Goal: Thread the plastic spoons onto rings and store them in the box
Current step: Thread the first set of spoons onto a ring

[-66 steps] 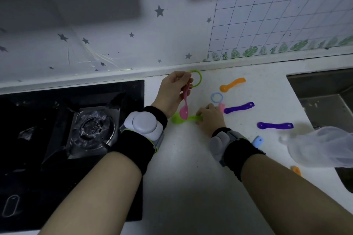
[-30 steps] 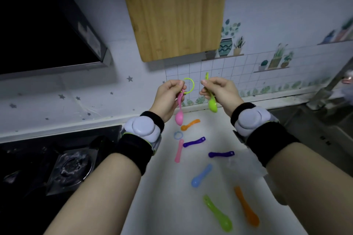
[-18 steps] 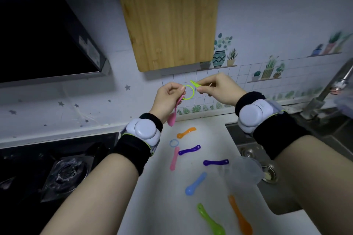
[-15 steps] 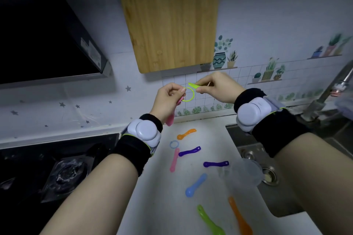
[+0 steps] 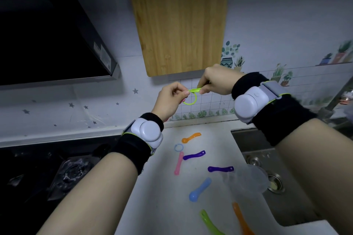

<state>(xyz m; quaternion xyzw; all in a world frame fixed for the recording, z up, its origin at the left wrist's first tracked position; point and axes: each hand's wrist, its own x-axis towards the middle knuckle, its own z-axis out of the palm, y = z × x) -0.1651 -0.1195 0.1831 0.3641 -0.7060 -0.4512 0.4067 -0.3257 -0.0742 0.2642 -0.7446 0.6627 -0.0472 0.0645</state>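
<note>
My left hand (image 5: 169, 99) pinches a green ring (image 5: 191, 100) held up before the wall; a pink spoon hangs mostly hidden behind its fingers. My right hand (image 5: 215, 82) grips a green spoon (image 5: 195, 89), whose handle tip meets the ring at my left fingertips. On the white counter (image 5: 166, 196) below lie an orange spoon (image 5: 191, 137), a blue ring (image 5: 178, 147), a pink spoon (image 5: 178, 163), two purple spoons (image 5: 193, 155) (image 5: 220, 169), a blue spoon (image 5: 199, 190), another green spoon (image 5: 209, 222) and another orange spoon (image 5: 241, 219). A clear plastic box (image 5: 246, 181) sits at the counter's right edge.
A steel sink (image 5: 271, 173) drops off right of the counter. A black gas hob (image 5: 57, 173) lies to the left under a dark range hood (image 5: 47, 34). A wooden cutting board (image 5: 179, 19) hangs on the wall above my hands.
My right hand picked the green spoon off the counter and raised it, then turned its handle toward the ring; the tip now touches the ring. Both hands rose and the view tilted up.
</note>
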